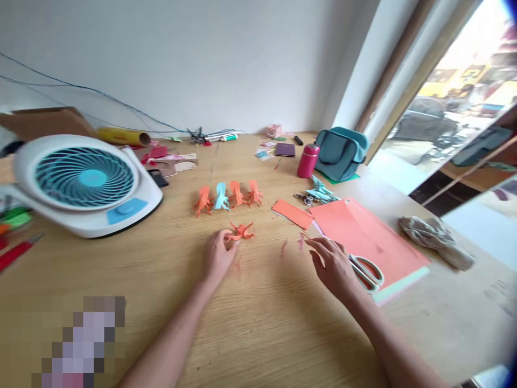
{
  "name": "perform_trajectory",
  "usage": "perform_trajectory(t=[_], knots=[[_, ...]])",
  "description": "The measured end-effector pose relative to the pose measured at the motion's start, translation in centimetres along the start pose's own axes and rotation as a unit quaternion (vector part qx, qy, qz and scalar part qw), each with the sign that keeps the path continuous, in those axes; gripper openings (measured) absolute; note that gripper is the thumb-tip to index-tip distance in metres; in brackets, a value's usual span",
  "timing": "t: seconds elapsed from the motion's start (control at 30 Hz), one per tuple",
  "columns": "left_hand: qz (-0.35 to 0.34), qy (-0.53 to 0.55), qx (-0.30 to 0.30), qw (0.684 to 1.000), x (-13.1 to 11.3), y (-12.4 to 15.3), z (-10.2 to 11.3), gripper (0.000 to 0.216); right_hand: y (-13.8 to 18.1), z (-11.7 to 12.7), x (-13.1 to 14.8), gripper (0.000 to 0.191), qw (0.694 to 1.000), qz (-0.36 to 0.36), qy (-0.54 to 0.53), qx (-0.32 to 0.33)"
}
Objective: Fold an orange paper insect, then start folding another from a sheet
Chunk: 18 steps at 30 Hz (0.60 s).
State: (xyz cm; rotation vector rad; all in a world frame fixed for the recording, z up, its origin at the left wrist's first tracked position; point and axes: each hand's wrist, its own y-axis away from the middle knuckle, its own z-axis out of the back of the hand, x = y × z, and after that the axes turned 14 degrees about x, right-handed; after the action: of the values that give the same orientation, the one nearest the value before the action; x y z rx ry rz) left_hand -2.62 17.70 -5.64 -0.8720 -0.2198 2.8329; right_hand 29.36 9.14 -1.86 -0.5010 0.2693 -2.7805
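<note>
My left hand (220,253) has its thumb and fingers closed on one leg of an orange paper figure (242,231), which lies on the table with its limbs spread. Behind it, folded paper figures stand in a row: several orange ones (253,192) and a light blue one (221,196). My right hand (333,264) hovers low over the table, fingers stretched out and apart, holding nothing visible. Close by its fingertips are small pinkish marks or scraps (301,241). White-handled scissors (367,274) lie beside my right wrist, their blades hidden by it.
Orange paper sheets (359,226) and an orange strip (293,214) lie to the right. Farther back are light blue folded paper (321,191), a pink bottle (308,160) and a teal bag (341,154). A white fan (86,180) stands left; a crumpled cloth (436,240) lies right.
</note>
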Motion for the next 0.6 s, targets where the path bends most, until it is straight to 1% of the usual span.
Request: perform_trajectory(t=[0.07,0.1,0.13,0.2,0.27,0.37,0.43,0.5,0.6], knots=[[0.006,0.006,0.0,1.0,0.2,-0.2,0.0,0.022,1.1,1.1,-2.8,0.029,0.997,-0.081,0.012,-0.005],[0.004,0.007,0.004,1.0,0.3,-0.3,0.0,0.021,1.6,1.5,-4.2,0.029,0.991,-0.134,0.017,-0.009],[0.003,0.007,0.007,1.0,0.4,-0.3,0.0,0.021,1.9,1.7,-5.7,0.03,0.985,-0.171,0.021,-0.018],[0.004,0.004,0.011,1.0,0.4,-0.4,0.0,0.018,2.1,2.1,-8.6,0.035,0.975,-0.218,0.023,-0.022],[0.009,0.0,0.012,1.0,0.4,-0.4,0.0,0.019,1.6,2.3,-11.2,0.039,0.964,-0.265,0.022,-0.026],[0.016,-0.003,0.011,1.0,0.3,-0.3,-0.1,0.022,-0.6,2.7,-14.8,0.045,0.941,-0.337,0.007,-0.031],[0.016,-0.003,0.012,1.0,0.3,-0.3,-0.1,0.022,-2.5,3.0,-16.9,0.042,0.929,-0.37,-0.018,-0.026],[0.017,-0.002,0.013,1.0,0.3,-0.2,-0.1,0.021,-4.3,3.3,-18.5,0.037,0.921,-0.385,-0.049,-0.022],[0.019,0.0,0.01,1.0,0.3,-0.1,-0.1,0.021,-6.0,3.3,-19.6,0.036,0.913,-0.393,-0.104,-0.027]])
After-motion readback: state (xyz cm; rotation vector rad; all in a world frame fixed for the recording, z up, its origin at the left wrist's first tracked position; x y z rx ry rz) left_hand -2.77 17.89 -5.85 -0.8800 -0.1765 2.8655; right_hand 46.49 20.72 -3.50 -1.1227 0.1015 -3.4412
